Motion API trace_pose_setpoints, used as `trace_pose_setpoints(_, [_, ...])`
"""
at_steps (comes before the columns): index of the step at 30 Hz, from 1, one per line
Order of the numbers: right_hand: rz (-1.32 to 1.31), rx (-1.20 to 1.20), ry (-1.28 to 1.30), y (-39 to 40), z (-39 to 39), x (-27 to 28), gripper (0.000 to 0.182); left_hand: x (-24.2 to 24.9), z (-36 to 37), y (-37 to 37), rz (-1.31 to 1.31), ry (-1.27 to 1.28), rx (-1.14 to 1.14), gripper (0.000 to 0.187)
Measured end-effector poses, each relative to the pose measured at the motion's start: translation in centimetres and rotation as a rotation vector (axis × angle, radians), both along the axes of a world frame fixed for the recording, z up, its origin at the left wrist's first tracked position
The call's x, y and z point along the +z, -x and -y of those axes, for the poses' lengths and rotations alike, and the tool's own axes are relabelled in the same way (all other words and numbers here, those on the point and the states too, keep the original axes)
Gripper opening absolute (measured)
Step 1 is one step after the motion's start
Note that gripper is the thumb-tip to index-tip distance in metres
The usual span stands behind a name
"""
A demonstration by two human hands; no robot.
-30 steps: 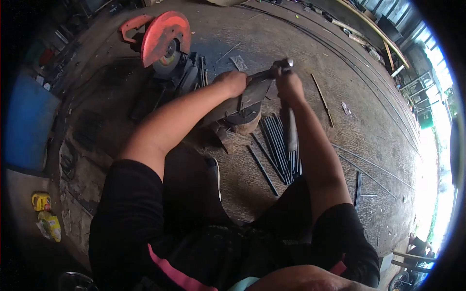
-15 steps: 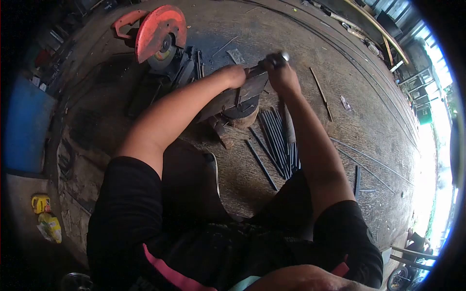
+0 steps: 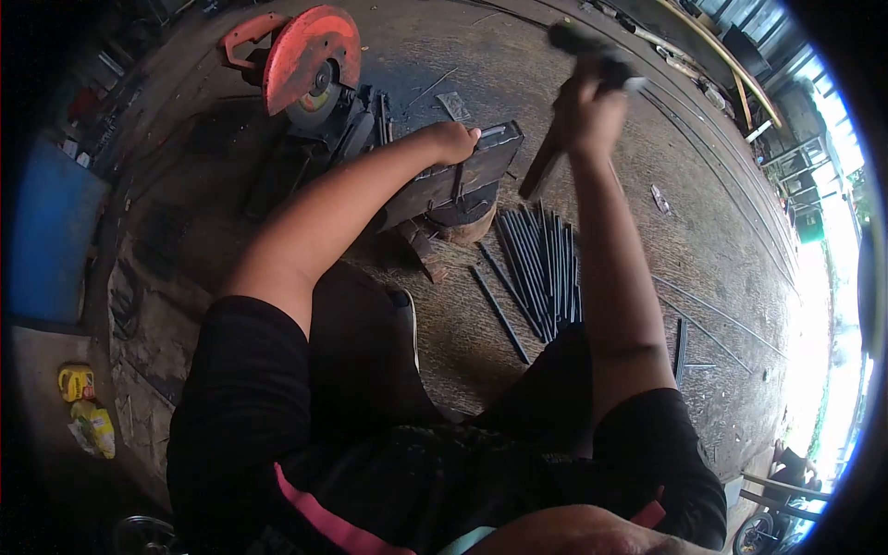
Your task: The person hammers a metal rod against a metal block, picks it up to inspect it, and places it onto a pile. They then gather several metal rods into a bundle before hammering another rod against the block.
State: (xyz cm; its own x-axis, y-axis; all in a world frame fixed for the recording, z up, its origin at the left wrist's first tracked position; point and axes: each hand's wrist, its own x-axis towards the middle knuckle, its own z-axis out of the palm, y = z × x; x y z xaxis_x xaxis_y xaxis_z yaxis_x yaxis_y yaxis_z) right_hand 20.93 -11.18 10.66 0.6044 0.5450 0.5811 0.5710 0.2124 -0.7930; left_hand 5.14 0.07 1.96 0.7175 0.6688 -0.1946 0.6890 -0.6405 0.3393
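Observation:
My right hand (image 3: 592, 122) is wrapped round the handle of a hammer (image 3: 541, 171), raised above the floor. The hammer's head is blurred by motion, beyond my knuckles. My left hand (image 3: 453, 143) is closed on a short metal rod (image 3: 493, 133) whose end pokes out past my fingers. That rod lies along the top of a heavy steel block (image 3: 430, 194), and my palm hides the rest of it. A round wooden stump (image 3: 467, 227) supports the block.
Several cut steel rods (image 3: 541, 268) lie on the floor between my knees and the stump. A red cut-off saw (image 3: 310, 65) stands at the far left. Long thin bars (image 3: 712, 319) run along the floor at right. Yellow packages (image 3: 79, 382) sit at the left edge.
My right hand has lifted the hammer up and to the right, away from the block's end. The left hand stays nearly in place, and the rod's end is now visible.

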Motion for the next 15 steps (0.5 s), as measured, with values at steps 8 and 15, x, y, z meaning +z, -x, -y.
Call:
trace_pose_setpoints(8, [0.009, 0.027, 0.778, -1.4, -0.3, -4.7, 0.054, -1.7, -1.0, -0.4, 0.016, -0.076, -0.101, 0.056])
trace_pose_setpoints(15, [-0.153, 0.104, 0.045, 1.8, 3.0, 5.2, 0.043, -2.2, -1.0, 0.1, 0.192, -0.101, -0.120, 0.054])
